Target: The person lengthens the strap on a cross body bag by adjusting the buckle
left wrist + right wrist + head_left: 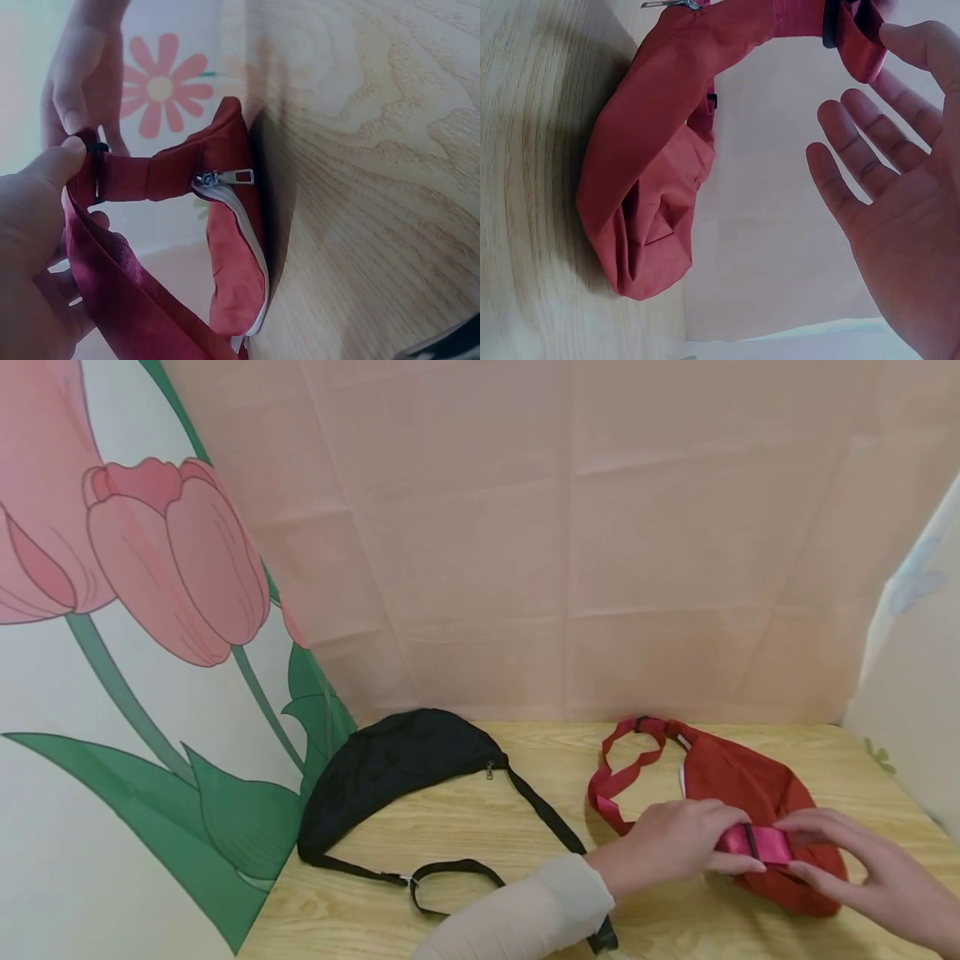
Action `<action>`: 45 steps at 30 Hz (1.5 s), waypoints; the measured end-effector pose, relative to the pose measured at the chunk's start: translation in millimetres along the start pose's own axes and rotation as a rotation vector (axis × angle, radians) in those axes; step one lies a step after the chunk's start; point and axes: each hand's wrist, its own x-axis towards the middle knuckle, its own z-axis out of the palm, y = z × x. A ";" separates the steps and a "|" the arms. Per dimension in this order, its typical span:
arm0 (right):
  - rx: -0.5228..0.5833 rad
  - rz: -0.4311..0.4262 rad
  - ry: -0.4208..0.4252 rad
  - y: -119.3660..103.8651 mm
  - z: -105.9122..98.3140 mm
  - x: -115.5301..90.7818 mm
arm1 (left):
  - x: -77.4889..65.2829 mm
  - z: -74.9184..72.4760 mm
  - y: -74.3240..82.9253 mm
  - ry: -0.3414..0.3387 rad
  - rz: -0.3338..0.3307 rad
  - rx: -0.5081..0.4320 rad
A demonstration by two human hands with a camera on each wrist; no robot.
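A red waist bag [750, 777] lies at the right of the table in the head view. Its strap [776, 843], a pinkish-red webbing with a black slider [750, 841], is raised above the bag. My left hand [675, 843] pinches the strap beside the slider, thumb near it in the left wrist view. Opposite, my right hand [870, 868] pinches the folded strap end between thumb and index finger; its other fingers [859, 150] extend loosely in the right wrist view. A metal zipper pull [238, 177] hangs by the bag's white zipper [251, 225].
A black waist bag [405, 760] lies at the left of the wood-grain table [540, 756], its black strap [547, 810] running under my left forearm. Pinkish sheeting [562, 543] stands behind, and a tulip-printed panel [172, 560] borders the left side.
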 end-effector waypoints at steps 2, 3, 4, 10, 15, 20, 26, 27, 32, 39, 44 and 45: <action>0.035 0.004 -0.007 1.3 -0.5 -0.1 | 0.4 -0.3 -0.2 -0.007 -0.008 -0.005; 0.043 0.004 -0.008 1.1 -0.4 0.0 | 0.6 -0.5 -0.1 -0.009 -0.010 -0.002; 0.045 0.012 -0.011 0.7 -0.4 0.2 | 0.9 -0.6 0.0 -0.011 -0.010 0.001; -0.047 0.075 -0.035 -4.8 0.4 4.8 | 1.3 -0.6 0.2 -0.013 0.018 0.014; -0.084 -0.015 0.023 -4.9 0.8 6.0 | 0.8 0.2 -0.4 -0.008 0.027 0.013; -0.076 -0.056 0.046 -2.1 -1.3 3.9 | 0.3 -0.5 -0.5 -0.007 0.018 0.009; -0.081 0.000 0.015 -3.7 -1.0 3.7 | 1.2 -0.4 0.4 -0.019 0.021 0.025; -0.085 0.014 0.007 -4.5 -0.4 4.3 | 1.3 -0.2 0.5 -0.019 0.023 0.027; -0.094 0.006 0.013 -5.5 1.9 5.6 | 0.8 1.1 0.2 -0.019 0.022 0.026; -0.078 -0.031 0.045 0.8 -3.3 0.6 | -0.5 1.1 -0.3 0.007 0.020 0.031; -0.095 -0.035 0.046 -3.2 -2.2 3.0 | 0.2 0.7 1.1 0.002 0.025 0.045; -0.101 -0.041 0.050 -4.5 -1.4 3.7 | 0.4 0.7 1.4 0.001 0.027 0.048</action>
